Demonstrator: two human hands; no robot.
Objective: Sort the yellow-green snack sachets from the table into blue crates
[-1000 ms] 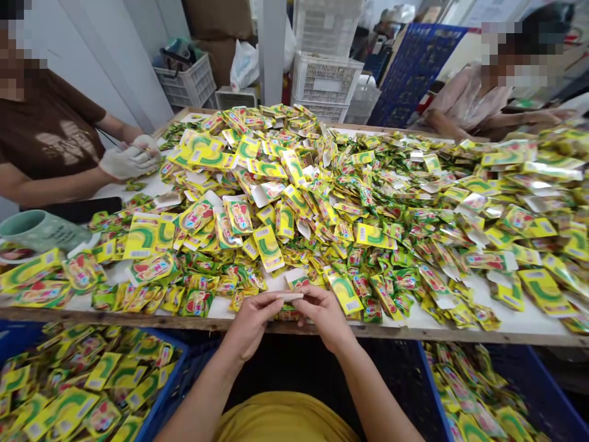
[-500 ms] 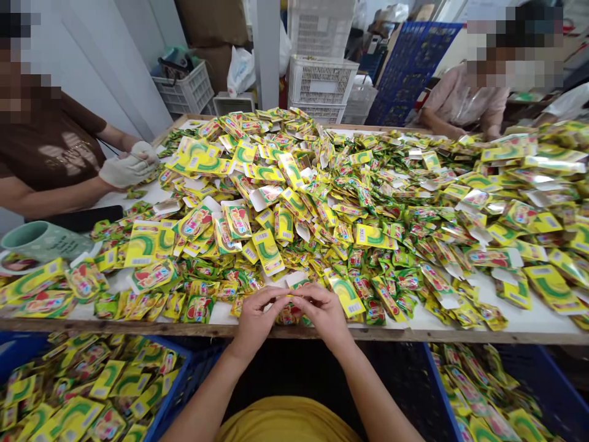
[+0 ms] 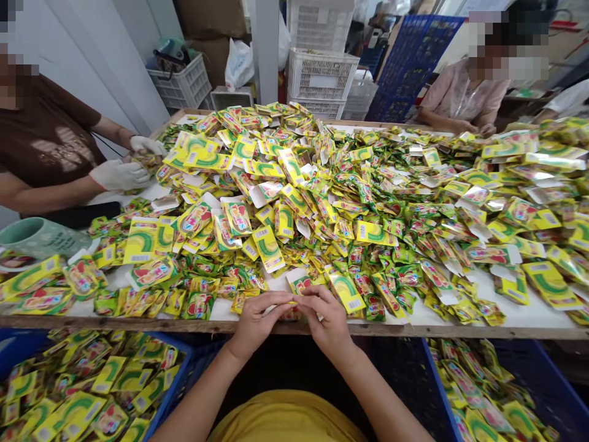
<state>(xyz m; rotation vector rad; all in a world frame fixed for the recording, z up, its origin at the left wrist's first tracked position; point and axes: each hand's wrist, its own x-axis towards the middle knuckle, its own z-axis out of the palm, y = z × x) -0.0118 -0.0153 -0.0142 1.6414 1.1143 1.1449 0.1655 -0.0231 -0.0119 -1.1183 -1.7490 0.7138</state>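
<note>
My left hand [image 3: 262,316] and my right hand [image 3: 326,313] meet above the table's front edge, fingertips pinched together. Between them only a sliver of yellow shows; my fingers hide the rest of what they hold. Just beyond my fingers lies a small carton [image 3: 300,279] with its white flap up. To the right of it rests a yellow carton [image 3: 345,290] with a green curved band and a barcode. Small shiny packets [image 3: 199,306] in yellow, green and red lie left of my left hand.
A heap of cartons and packets [image 3: 285,178] covers much of the table [image 3: 442,331]. Blue crates [image 3: 184,362] filled with cartons stand below on both sides. A green mug [image 3: 50,238] stands at left. A gloved co-worker [image 3: 122,175] handles items at left; another person [image 3: 464,104] sits far right.
My fingertips stay together while my right hand's fingers shift slightly and bend more. The co-worker's gloved hands at left have moved apart, with something between them. The view has tilted slightly.
</note>
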